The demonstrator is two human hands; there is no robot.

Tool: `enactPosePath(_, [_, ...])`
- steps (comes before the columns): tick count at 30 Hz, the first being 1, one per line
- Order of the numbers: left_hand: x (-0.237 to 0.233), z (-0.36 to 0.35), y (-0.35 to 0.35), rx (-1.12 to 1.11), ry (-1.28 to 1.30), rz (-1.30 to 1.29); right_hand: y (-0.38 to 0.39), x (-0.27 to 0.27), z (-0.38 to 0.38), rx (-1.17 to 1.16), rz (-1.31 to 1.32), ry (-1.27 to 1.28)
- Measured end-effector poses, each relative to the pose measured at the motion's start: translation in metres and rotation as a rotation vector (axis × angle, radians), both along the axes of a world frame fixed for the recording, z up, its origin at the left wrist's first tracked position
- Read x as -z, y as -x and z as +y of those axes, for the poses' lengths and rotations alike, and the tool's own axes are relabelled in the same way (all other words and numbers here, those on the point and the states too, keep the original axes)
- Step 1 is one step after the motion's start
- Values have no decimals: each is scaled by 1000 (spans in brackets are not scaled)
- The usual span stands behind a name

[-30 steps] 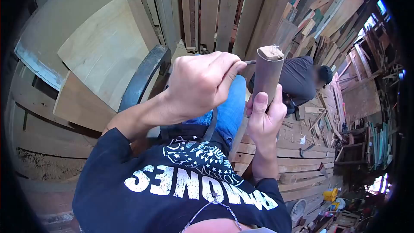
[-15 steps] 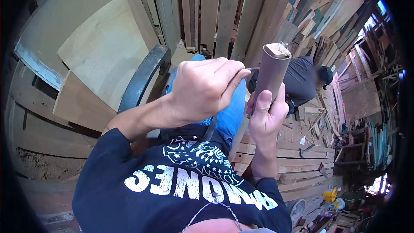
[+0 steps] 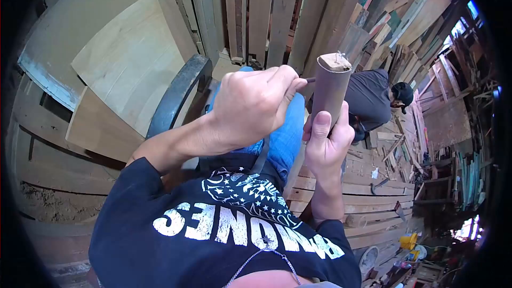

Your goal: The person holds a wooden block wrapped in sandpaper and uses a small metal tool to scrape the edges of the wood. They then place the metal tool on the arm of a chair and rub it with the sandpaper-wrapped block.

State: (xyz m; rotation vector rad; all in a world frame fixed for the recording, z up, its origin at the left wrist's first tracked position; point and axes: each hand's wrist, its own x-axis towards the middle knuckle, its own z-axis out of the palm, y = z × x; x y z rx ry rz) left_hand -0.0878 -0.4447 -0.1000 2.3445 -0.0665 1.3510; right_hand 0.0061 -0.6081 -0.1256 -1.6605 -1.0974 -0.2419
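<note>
My right hand (image 3: 328, 141) is wrapped round the lower part of an upright brown roll, a sheet wound about a wooden block (image 3: 337, 63). The block's pale end shows at the top, with a small bent wire or thread sticking up from it. Left of it, my left hand (image 3: 253, 104) is closed in a pinch on a thin dark rod (image 3: 310, 80). The rod's end points at the side of the brown sheet (image 3: 329, 93), close to its surface. The rest of the rod is hidden inside my fist.
A dark curved armrest (image 3: 176, 93) stands beside my left arm, with plywood sheets (image 3: 133, 64) behind it. Another person (image 3: 373, 93) in a dark shirt and cap bends over beyond the roll. Timber offcuts (image 3: 394, 26) are stacked at upper right; a hammer (image 3: 380, 185) lies on planks.
The wrapped block has shifted slightly left with my right hand and tilts a little more upright. My left hand has moved slightly, still pinching the thin rod.
</note>
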Motion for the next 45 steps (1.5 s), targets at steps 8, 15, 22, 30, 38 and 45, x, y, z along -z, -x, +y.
enactPosePath(8, [0,2,-1,-21,4,40,2,0,1,22,9,40])
enactPosePath(15, [-4,3,1,-22,27,43,1,-1,1,45,-38,73])
enactPosePath(22, [1,2,-2,42,12,30,1,-2,0,42,-7,56])
enactPosePath(30, [2,2,-1,88,72,81,1,1,-2,18,-2,29])
enactPosePath(38, [1,0,3,175,195,133,2,-1,-2,8,-17,-10])
enactPosePath(45, [0,0,-1,277,276,43,6,-4,5,12,-62,-33])
